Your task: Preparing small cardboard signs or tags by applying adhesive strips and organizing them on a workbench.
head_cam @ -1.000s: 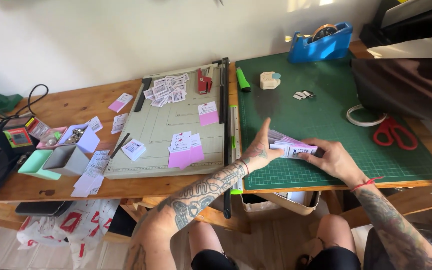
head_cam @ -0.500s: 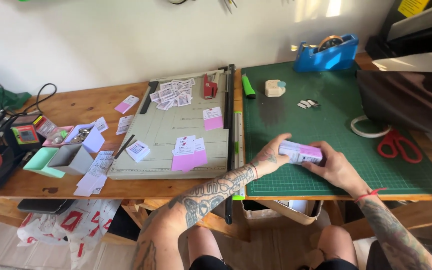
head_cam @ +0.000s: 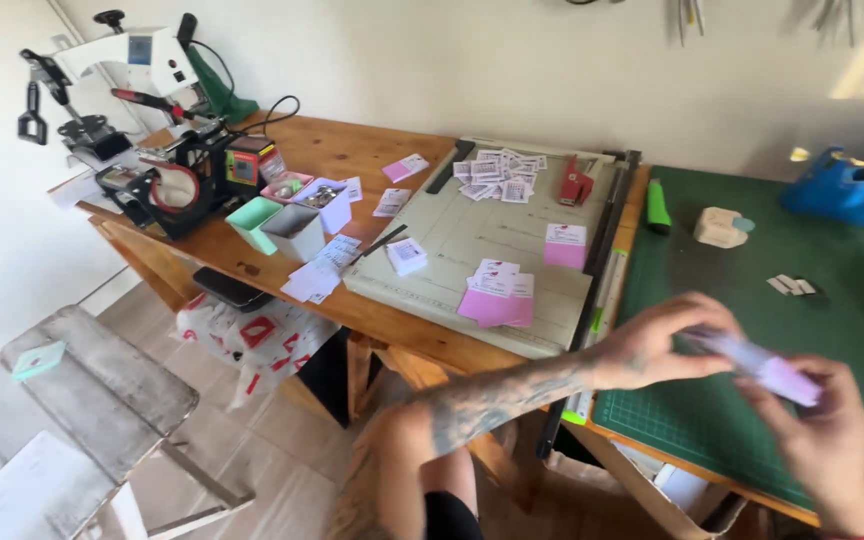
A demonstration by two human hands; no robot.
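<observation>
Pinching a flat pale-pink card stack [head_cam: 752, 362], both hands' grip above ruled green mat [head_cam: 752, 430].

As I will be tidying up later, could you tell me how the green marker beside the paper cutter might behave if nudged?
The green marker looks round-bodied and lies flat on the green cutting mat, so it would probably roll sideways. It seems small, plastic and likely light and stiff.

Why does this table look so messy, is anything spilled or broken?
Nothing looks broken or spilled. Small printed cards lie scattered loosely on the paper cutter, and a few paper slips hang over the wooden table's front edge. Both hands hold a pink-and-white stack.
</observation>
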